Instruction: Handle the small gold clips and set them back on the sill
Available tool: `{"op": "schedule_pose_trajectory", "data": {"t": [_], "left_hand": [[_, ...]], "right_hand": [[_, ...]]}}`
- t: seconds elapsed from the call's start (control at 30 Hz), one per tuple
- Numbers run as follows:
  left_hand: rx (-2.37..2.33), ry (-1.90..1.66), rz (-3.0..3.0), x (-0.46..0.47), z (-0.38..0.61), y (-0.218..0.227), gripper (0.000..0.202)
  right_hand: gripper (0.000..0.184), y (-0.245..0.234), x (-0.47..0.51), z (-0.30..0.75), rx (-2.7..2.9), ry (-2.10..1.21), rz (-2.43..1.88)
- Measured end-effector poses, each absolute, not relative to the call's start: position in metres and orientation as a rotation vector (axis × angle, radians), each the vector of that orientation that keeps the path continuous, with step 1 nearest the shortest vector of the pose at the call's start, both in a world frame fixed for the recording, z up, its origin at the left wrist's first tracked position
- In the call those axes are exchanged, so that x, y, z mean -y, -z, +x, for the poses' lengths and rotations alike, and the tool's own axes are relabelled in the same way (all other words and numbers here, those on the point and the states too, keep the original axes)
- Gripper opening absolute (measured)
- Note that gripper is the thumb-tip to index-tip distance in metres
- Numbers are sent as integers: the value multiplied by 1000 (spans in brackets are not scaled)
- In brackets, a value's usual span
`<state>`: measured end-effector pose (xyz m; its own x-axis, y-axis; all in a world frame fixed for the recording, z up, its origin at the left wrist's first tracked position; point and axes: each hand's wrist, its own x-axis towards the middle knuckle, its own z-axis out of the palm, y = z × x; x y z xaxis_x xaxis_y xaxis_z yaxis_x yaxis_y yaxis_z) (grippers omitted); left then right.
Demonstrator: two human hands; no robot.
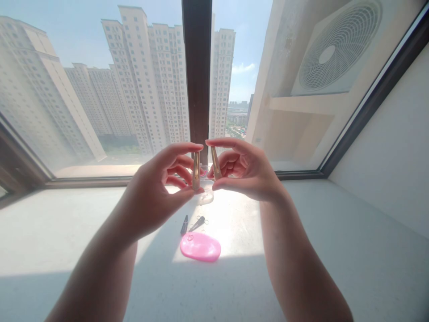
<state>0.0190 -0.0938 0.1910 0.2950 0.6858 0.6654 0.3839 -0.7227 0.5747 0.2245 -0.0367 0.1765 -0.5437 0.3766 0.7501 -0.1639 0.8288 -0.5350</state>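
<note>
Between thumb and index finger, my left hand (pixel 164 179) pinches a gold snap hair clip (pixel 196 171) at its two ends, holding it upright. Opposite it, my right hand (pixel 246 167) grips a second gold hair clip (pixel 216 163) the same way, slightly tilted. The two clips are a small gap apart, raised above the white sill. Behind and below them stands a clear plastic box (pixel 205 194), partly hidden by my fingers, with something pink at its far end. Nearer me lie two dark hair clips (pixel 184 225) (pixel 197 223) and a few small ring-like bands.
A pink oval lid or tray (pixel 201 247) lies on the white sill (pixel 161 286), with a small ring on it. Beyond the sill are window panes, a dark upright frame bar (pixel 197 80) and a lower frame (pixel 298 175). A white wall (pixel 389 156) bounds the right side.
</note>
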Motion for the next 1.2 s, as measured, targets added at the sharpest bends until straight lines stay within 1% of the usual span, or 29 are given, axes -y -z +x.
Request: {"op": "schedule_pose_trajectory", "data": {"t": [0.63, 0.83, 1.2], "left_hand": [[-1046, -1361, 2411, 90, 15, -186, 56], [-1054, -1359, 2436, 93, 18, -187, 51], [-1017, -1394, 2469, 94, 20, -187, 49]], "right_hand": [[66, -179, 41, 226, 2008, -616, -164], [66, -181, 43, 226, 2024, -617, -178], [65, -183, 45, 227, 2038, -614, -196]]}}
